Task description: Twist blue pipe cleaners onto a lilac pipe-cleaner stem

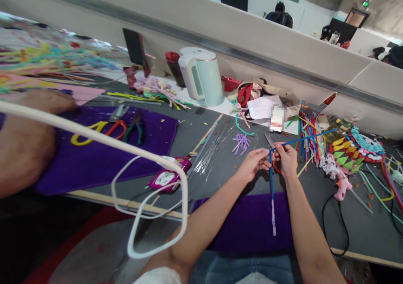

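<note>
A blue pipe cleaner is pinched between the fingertips of both my hands. One part hangs straight down and ends in a pale, whitish length; another blue strand slants up to the right past my right hand. My left hand closes on it at the bend, with thumb and fingers together. Right beside it, my right hand grips the strand between thumb and forefinger. Behind my hands lie scissors with orange-red handles, partly hidden. Beneath the hanging end is a purple cloth.
Left of my hands lie thin wires and short purple pieces. At right are a pipe cleaner bundle and a pink glue gun with a black cord. A kettle stands behind. Another person's arm reaches in from the left.
</note>
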Demonstrator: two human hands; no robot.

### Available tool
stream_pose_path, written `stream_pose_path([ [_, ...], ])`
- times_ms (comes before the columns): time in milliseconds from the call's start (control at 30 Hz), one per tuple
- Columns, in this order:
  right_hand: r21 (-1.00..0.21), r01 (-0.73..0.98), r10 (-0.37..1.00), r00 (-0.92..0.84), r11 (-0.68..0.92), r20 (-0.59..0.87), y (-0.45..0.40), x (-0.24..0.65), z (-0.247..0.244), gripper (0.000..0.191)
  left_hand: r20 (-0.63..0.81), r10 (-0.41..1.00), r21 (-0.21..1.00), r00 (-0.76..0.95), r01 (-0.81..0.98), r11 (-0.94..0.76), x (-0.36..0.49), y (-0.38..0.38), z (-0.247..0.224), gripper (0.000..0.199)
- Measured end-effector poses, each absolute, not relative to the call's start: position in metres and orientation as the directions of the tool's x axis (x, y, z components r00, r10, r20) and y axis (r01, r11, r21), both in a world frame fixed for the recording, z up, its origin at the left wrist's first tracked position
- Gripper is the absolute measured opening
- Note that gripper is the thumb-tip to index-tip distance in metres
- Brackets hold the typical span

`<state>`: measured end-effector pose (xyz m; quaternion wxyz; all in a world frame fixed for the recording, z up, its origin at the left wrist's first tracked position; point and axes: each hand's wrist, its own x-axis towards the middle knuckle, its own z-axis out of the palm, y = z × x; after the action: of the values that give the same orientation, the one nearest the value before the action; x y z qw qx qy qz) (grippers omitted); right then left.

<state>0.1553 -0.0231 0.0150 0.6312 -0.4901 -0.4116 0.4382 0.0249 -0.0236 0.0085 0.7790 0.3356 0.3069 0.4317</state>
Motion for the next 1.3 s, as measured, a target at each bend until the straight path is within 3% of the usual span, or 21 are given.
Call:
stream_pose_path([
  [500,-0.980,-0.165,0.973,0.218,0.114,0.076,-0.0250,0.1528,0.0169,0.034,-0.206,0.852,0.784,0.481,-0.440,0.438,0.0252,-0.0238,0.0105,0.020],
  [1300,-0.979,-0.126,0.964,0.234,0.161,0.128,-0.0256,0.1498,0.0167,0.032,-0.189,0.896,0.860,0.402,-0.373,0.349,0.0245,-0.0259,0.0161,0.021],
])
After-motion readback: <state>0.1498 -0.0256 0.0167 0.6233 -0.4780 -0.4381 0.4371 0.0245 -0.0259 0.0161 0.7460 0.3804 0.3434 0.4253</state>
